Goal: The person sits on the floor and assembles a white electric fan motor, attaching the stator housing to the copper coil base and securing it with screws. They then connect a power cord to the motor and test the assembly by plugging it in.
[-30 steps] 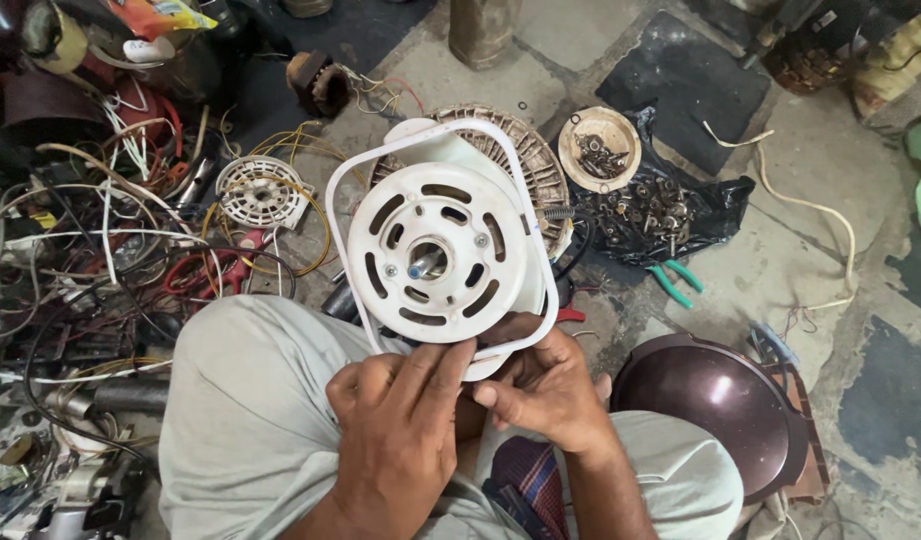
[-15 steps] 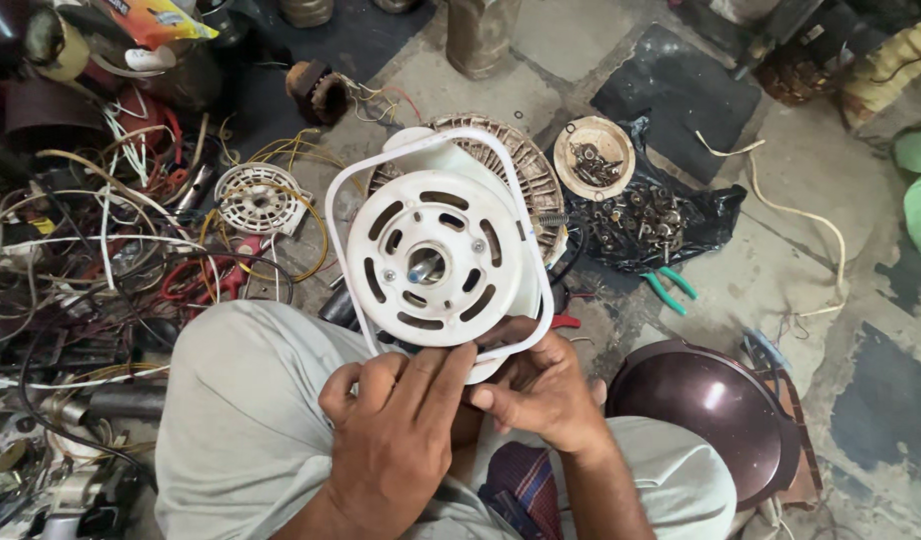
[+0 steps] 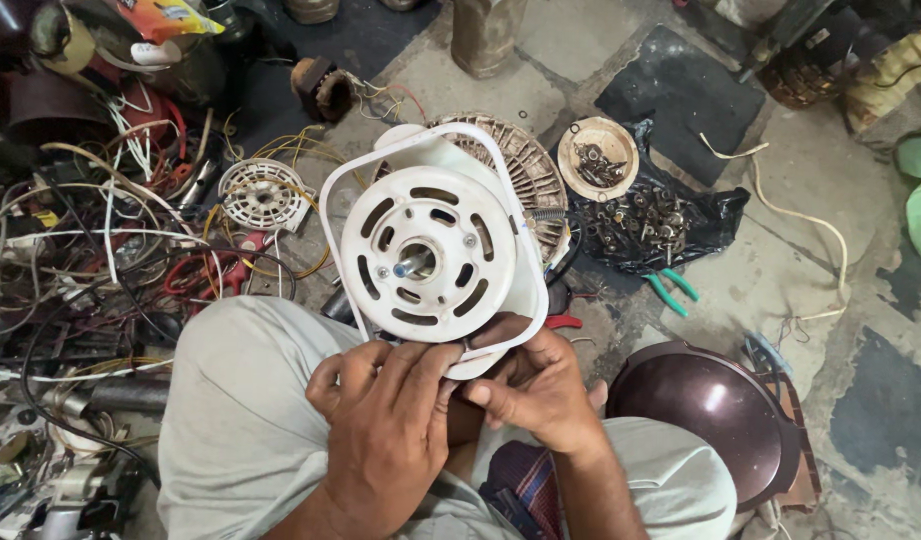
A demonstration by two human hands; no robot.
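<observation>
A white fan motor housing (image 3: 429,256), round with curved slots and a metal shaft at its centre, sits in the middle of the frame inside a white rounded frame, held upright over the person's lap. The left hand (image 3: 386,420) grips its lower edge from below, fingers curled and pressed together against the rim. The right hand (image 3: 536,385) pinches the lower right edge of the housing between thumb and fingers, just beside the left hand. Behind the housing, touching it at upper right, lies a ribbed grey metal disc (image 3: 526,170). Further right a small round dish of screws (image 3: 599,157) rests by a black plastic sheet (image 3: 661,225) strewn with more hardware, with green-handled pliers (image 3: 671,290) just below. At lower right stands a dark maroon dome cover (image 3: 706,405). The left of the frame is filled with a tangle of wires (image 3: 91,230), with a small white slotted disc (image 3: 263,193) at its edge.
</observation>
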